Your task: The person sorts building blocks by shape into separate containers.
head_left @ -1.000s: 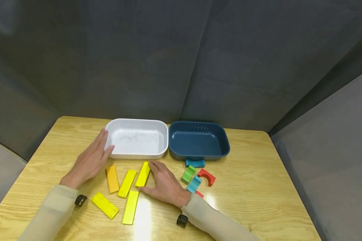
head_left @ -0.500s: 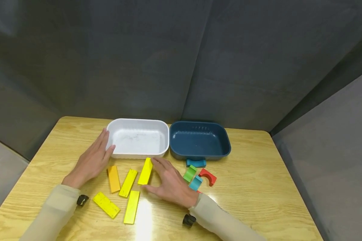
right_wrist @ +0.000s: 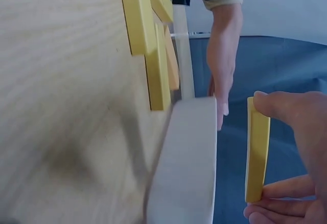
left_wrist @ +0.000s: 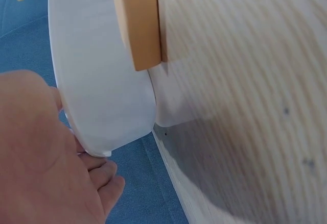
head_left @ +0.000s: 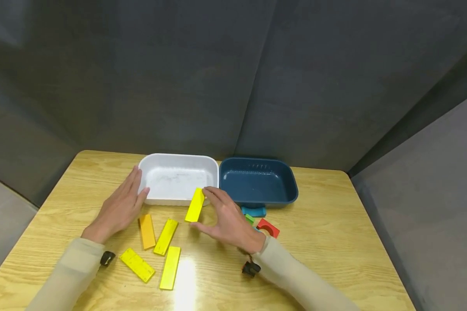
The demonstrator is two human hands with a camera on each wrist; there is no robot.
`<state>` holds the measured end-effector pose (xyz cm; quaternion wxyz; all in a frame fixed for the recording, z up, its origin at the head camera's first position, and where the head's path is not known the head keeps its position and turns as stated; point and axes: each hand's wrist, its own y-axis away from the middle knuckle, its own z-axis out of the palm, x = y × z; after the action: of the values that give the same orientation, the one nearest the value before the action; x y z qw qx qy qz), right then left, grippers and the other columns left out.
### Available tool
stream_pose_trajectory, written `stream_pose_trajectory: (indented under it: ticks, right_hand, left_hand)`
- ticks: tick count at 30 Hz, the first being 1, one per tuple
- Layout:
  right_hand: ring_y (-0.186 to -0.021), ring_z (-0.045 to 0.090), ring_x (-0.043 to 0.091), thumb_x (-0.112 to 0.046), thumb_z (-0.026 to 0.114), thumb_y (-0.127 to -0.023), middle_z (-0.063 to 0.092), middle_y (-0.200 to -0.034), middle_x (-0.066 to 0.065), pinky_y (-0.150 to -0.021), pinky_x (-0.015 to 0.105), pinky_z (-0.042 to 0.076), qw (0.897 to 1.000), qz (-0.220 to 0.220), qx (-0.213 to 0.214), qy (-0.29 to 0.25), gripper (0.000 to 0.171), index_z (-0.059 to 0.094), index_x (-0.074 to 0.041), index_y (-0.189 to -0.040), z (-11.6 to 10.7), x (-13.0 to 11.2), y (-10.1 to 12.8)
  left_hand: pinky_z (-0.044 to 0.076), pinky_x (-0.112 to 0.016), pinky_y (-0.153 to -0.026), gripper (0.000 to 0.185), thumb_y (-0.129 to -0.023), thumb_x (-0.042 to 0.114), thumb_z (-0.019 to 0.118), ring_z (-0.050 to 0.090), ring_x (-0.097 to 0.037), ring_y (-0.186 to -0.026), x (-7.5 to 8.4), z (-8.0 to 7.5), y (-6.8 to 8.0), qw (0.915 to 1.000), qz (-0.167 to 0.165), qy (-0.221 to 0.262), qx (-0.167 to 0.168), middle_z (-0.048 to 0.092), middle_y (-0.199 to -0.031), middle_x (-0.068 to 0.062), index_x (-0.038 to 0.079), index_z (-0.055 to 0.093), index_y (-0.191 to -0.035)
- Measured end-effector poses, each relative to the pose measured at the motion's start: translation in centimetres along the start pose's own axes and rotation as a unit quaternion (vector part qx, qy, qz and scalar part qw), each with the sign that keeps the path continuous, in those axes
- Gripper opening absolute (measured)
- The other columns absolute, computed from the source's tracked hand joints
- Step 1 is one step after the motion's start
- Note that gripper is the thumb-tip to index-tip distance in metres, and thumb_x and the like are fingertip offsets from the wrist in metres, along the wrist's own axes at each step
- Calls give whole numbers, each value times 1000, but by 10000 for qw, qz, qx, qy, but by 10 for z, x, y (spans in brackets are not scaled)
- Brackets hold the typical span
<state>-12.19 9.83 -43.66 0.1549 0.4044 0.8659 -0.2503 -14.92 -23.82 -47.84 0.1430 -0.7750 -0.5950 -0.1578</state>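
Note:
My right hand [head_left: 233, 222] pinches a yellow rectangular block [head_left: 195, 205] by its two ends, thumb at one and fingertips at the other. In the right wrist view this block [right_wrist: 258, 152] is off the table, higher than the rim of the white tub [right_wrist: 189, 152]. From the head it overlaps the front right of that white tub [head_left: 179, 202]. My left hand [head_left: 118, 207] rests against the tub's left end with fingers fairly straight, the thumb by the front corner. In the left wrist view its fingertips are partly hidden behind the tub [left_wrist: 102, 71].
An orange block [head_left: 147, 232] and several yellow blocks [head_left: 170, 268] lie in front of the white tub. Right of it stands a dark blue tub [head_left: 257, 204]. A blue piece [head_left: 254, 212], a green piece [head_left: 250, 219] and a red arch [head_left: 268, 227] lie before it, partly hidden.
My right hand has lifted the yellow block from the table and carried it forward and slightly right, to the white tub's front edge. The left hand stays at the tub's left end.

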Motion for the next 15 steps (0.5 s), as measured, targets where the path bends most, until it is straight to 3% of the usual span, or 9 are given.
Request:
stream_pose_trajectory:
  ticks: [15]
  right_hand:
    - [-143, 53, 34, -43, 89, -88, 53, -157, 17, -115, 49, 51, 9995, -49, 173, 274, 87, 54, 1, -154, -15, 27, -32]
  left_hand:
    - [20, -62, -130, 75, -117, 44, 27, 11, -46, -163, 2, 2, 2, 9998, 79, 10, 189, -10, -180, -15, -2, 1, -170]
